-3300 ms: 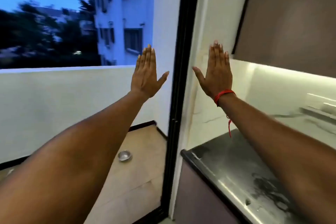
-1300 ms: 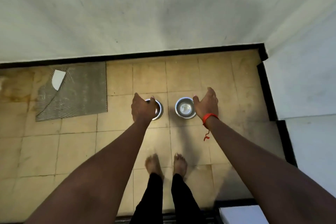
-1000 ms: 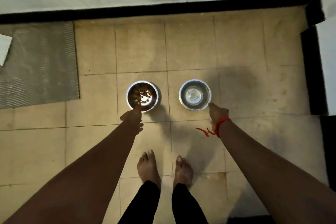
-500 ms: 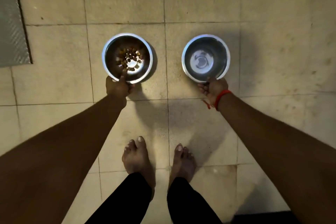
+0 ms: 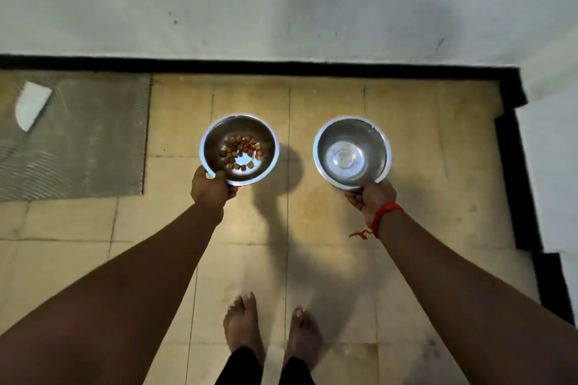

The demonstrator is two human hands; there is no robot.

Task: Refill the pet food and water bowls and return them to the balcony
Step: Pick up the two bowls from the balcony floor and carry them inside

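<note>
Two steel bowls hang above the balcony's tiled floor, one in each hand. The food bowl on the left holds a small cluster of brown kibble at its bottom. My left hand grips its near rim. The water bowl on the right has a little clear water in it. My right hand, with a red thread at the wrist, pinches that bowl's near rim. Both bowls cast shadows on the tiles below.
A grey ribbed mat with a white scrap lies on the floor at the left. A white parapet wall with a black skirting closes the far side. A white step juts in at the right. My bare feet stand below.
Both hands closed on the bowls' near rims and lifted them off the floor. The view pulled back, so the wall and mat show again.
</note>
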